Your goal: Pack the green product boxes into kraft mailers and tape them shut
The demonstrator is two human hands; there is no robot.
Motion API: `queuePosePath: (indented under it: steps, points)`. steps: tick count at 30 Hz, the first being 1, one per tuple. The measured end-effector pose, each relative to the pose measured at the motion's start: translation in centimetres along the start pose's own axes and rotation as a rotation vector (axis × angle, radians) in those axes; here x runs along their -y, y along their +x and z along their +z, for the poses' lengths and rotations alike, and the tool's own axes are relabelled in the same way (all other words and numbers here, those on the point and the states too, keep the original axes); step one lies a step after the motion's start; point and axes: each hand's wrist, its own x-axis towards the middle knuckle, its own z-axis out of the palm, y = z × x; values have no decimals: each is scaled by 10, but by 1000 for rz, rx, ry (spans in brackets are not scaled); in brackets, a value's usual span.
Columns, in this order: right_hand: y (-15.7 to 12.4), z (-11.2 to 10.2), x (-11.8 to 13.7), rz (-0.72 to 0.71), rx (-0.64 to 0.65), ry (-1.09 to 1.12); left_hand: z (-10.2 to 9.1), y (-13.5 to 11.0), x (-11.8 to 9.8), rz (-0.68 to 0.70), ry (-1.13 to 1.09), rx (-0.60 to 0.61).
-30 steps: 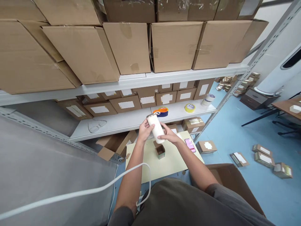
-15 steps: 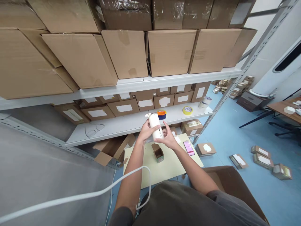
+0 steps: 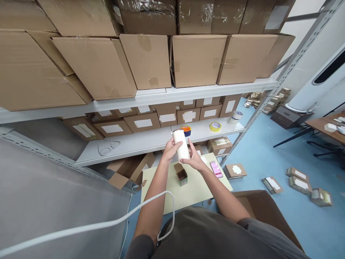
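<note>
The white cylinder [image 3: 181, 145] was held nearly upright, your left hand [image 3: 170, 151] wrapped round its side and your right hand [image 3: 194, 160] gripping its base, just above the 1 small open box [image 3: 181, 173] on the table [image 3: 194, 192], not inside it.

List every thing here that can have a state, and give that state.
white cylindrical bottle: nearly upright, gripped by left hand and right hand.
small brown cardboard box: open, flaps up, standing on pale table.
pink-screened phone: lit, lying flat.
large brown cardboard carton: open.
yellow tape roll: lying flat on white shelf.
</note>
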Motion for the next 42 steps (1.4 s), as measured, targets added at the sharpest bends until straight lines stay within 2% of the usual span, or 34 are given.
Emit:
queuePosePath:
  steps: [3, 6, 8, 12, 14, 17, 20, 22, 24, 27, 29, 33, 38, 42]
  points:
    - [-1, 0, -1, -20, -53, -30, -1, -2, 1, -5, 50, -6]
    - [-3, 1, -2, 6, 4, 33, -2, -5, 1, -6, 39, -30]
    - [-5, 2, -2, 28, 25, 58, -3, -8, 0, 12, -22, 9]
    - [-8, 2, 1, 14, -60, -35, -3, -11, -2, 41, 19, 22]
    - [-9, 2, 1, 23, -35, -18, -3, -12, -2, 41, 46, -5]
    - [-8, 1, -2, 60, 44, 73, -7, -12, 2, 23, -17, 28]
    - [-6, -1, -9, 60, -3, 55, -10, -10, 9, 18, -31, 82]
    - [-5, -1, -13, 46, -34, 35, -11, -9, 13, 17, -21, 60]
    - [-5, -1, -15, 53, 1, 70, -11, -8, 16, -1, -48, 48]
    - [-4, -1, -20, 81, 55, 115, -12, -9, 18, -9, -103, 112]
    - [-3, -2, -25, 76, 18, 52, -15, -9, 17, 7, -101, 120]
    - [-4, -4, -36, 34, -109, -215, -25, -5, 13, 27, -45, 59]
    - [-7, -2, -43, 38, -142, -427, -40, 0, 13, 95, 63, 160]
    - [-9, -1, -55, 43, -141, -470, -46, -4, 21, 38, 38, 212]
